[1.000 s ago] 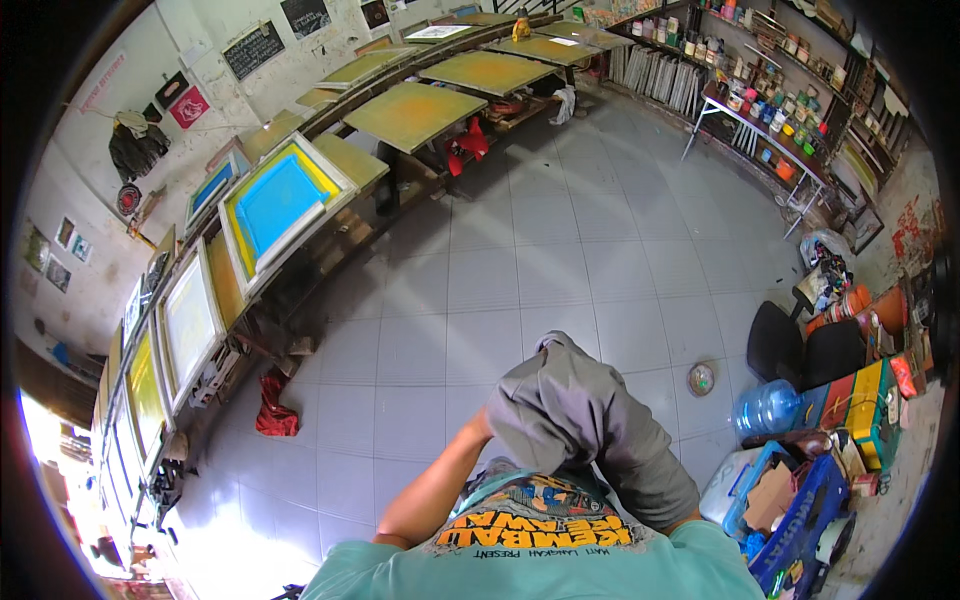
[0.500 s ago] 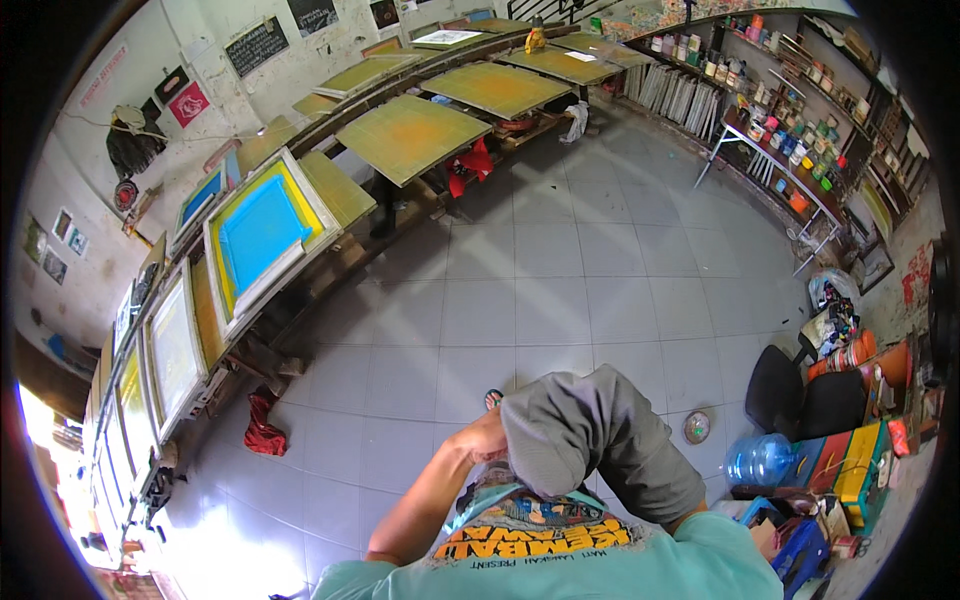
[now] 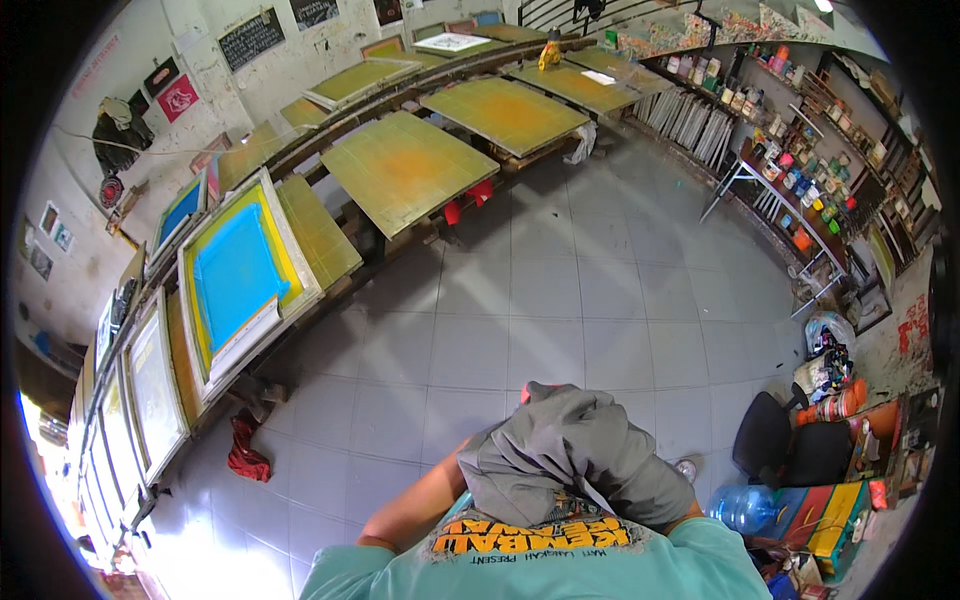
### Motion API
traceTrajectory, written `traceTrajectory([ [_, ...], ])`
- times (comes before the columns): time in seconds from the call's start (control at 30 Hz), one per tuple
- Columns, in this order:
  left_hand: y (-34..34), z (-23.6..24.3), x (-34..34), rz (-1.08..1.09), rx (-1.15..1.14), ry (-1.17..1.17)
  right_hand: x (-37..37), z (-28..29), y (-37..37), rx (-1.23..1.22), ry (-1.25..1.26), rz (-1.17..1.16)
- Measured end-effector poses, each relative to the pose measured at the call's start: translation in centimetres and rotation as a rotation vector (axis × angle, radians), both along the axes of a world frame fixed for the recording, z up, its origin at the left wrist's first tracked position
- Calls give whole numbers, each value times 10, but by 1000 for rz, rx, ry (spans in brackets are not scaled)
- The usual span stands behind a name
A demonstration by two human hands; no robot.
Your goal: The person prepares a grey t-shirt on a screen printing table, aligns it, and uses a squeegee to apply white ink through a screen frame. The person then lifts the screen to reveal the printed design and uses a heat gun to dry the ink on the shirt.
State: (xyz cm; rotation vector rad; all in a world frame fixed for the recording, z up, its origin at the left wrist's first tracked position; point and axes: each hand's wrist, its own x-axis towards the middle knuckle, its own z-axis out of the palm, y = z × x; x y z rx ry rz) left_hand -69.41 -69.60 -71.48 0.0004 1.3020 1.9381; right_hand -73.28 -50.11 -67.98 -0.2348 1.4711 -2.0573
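Grey trouser-like fabric (image 3: 570, 455) lies bunched in front of my teal shirt (image 3: 560, 560). My left forearm (image 3: 415, 510) reaches forward along its left side, and the hand disappears behind the folds, so its fingers are hidden. Of my right arm only a short stretch (image 3: 690, 517) shows below the sleeve; the right hand is out of sight behind the fabric. A small red thing (image 3: 527, 392) peeks out at the far edge of the grey cloth, too little of it to name. Whether either hand grips the fabric is hidden.
Along the left runs a long rack with yellow-green boards (image 3: 408, 170) and a framed blue screen (image 3: 240, 275). A red cloth (image 3: 248, 450) hangs low beside it. At right are a black chair (image 3: 765, 440), a blue water jug (image 3: 745, 510) and a table (image 3: 795, 200) of paint pots.
My left hand, visible half a second ago at the fabric's left edge, is now hidden behind it. The grey fabric has shifted and bunched. The whole view has tilted slightly.
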Motion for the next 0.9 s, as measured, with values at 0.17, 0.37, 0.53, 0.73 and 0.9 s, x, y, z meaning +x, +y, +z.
traceTrajectory([
  [0.17, -63, 42, -70, -57, -328, 80, -64, 17, 40, 133, 81, 5],
  [0.37, -150, 97, -128, 823, -507, 454, -153, 61, 106, 208, 125, 164],
  [0.53, -134, 130, -197, 1201, -122, 555, -231, 30, 142, 224, -30, 248],
  [0.73, -193, 184, -222, 1324, -885, 783, -289, -71, 185, 328, -475, 170],
  [0.9, -248, 200, -174, 1526, -835, 597, -302, -150, 228, 304, -853, -34],
])
